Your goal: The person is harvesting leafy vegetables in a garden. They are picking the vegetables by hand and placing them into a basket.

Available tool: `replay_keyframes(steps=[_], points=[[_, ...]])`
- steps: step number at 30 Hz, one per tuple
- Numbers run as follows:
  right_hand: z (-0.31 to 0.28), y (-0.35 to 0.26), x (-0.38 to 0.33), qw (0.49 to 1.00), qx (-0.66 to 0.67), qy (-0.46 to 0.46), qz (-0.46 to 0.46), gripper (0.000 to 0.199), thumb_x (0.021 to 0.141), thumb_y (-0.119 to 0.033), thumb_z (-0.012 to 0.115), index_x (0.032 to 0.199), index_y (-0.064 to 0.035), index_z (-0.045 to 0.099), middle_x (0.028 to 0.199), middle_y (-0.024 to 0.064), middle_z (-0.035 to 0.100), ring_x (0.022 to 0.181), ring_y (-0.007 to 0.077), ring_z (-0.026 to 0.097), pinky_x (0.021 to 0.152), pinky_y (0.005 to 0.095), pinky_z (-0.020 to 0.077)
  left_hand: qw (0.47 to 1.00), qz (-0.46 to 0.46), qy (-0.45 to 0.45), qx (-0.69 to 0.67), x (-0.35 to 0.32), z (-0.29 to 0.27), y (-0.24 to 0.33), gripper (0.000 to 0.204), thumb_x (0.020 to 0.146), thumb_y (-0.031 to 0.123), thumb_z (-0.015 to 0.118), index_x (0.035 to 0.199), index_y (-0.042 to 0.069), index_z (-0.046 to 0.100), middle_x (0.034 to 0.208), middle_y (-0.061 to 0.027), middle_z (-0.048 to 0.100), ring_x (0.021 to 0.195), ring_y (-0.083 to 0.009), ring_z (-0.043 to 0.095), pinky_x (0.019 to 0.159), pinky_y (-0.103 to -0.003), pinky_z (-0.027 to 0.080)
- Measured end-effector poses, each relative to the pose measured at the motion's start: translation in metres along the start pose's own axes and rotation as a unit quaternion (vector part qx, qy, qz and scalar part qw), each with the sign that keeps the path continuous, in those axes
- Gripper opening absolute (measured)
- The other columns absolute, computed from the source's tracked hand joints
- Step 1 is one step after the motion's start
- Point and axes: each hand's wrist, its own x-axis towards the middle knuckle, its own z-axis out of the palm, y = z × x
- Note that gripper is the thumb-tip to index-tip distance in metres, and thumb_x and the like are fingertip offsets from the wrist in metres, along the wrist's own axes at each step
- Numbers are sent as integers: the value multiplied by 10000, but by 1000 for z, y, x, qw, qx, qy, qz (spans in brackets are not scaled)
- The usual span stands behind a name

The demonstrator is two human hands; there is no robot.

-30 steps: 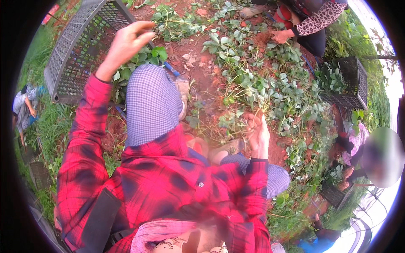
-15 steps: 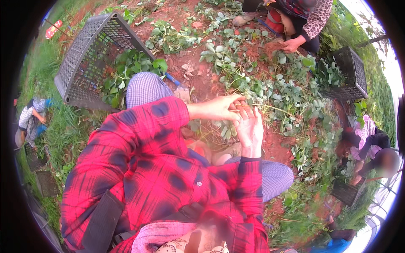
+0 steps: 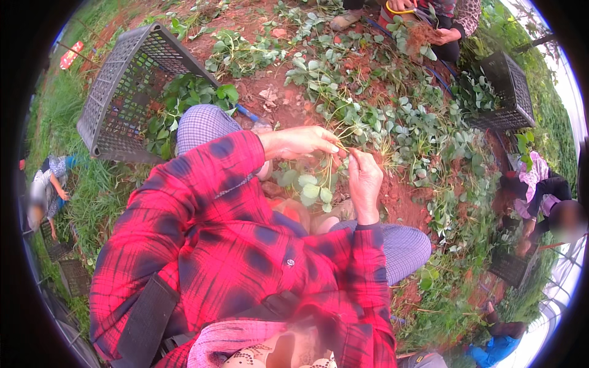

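In front of my lap, both of my hands meet at the thin stems of a small strawberry plant. Its round, toothed green leaves (image 3: 311,190) hang below my fingers. My left hand (image 3: 302,141) pinches the stems from the left. From the right, my right hand (image 3: 366,182) is closed, thumb and fingertips against the same stems. The fingertips partly hide where the stems join. Loose strawberry plants (image 3: 362,126) lie on the red soil just beyond my hands.
A black plastic crate (image 3: 116,92) stands tilted at my left, with green plants (image 3: 190,98) inside. A co-worker's hand (image 3: 446,35) holds a rooted plant near yellow-handled scissors (image 3: 402,7). Another crate (image 3: 512,92) stands far right. Other people work at both sides.
My right hand was open, palm up, and has now turned and closed on the stems. The plant's leaves now hang below my hands. The co-worker has lifted a rooted plant.
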Motion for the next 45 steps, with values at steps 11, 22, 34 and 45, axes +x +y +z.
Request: replay_keyframes(steps=[11, 22, 34, 45], points=[[33, 9, -8, 848, 406, -33, 338, 169, 771, -108, 514, 816, 31, 601, 717, 50, 581, 645, 95, 529, 537, 230, 403, 963, 147, 14, 224, 8, -9, -24, 196, 839, 170, 474, 892, 15, 582, 800, -19, 603, 747, -92, 519, 697, -247, 409], [25, 53, -32, 965, -14, -10, 262, 275, 775, -187, 562, 972, 4, 580, 889, 191, 610, 812, 296, 601, 723, 359, 460, 971, 43, 144, -185, -2, -15, 7, 205, 860, 206, 486, 967, 40, 542, 897, -64, 581, 795, -186, 574, 687, -344, 483], [38, -28, 24, 999, -20, 26, 3, 166, 730, -55, 635, 887, -15, 595, 757, 25, 555, 641, 84, 517, 582, 235, 435, 948, 74, 139, -278, -5, -13, -2, 291, 847, 269, 514, 952, 6, 580, 910, -47, 604, 833, -147, 549, 757, -273, 431], [27, -14, 22, 811, 518, 0, 271, 191, 766, -48, 607, 937, 26, 567, 763, 24, 574, 606, 54, 486, 545, 170, 384, 972, 48, 150, -172, -9, -24, 10, 226, 860, 235, 469, 976, 75, 579, 932, -22, 574, 889, -135, 513, 767, -378, 422]])
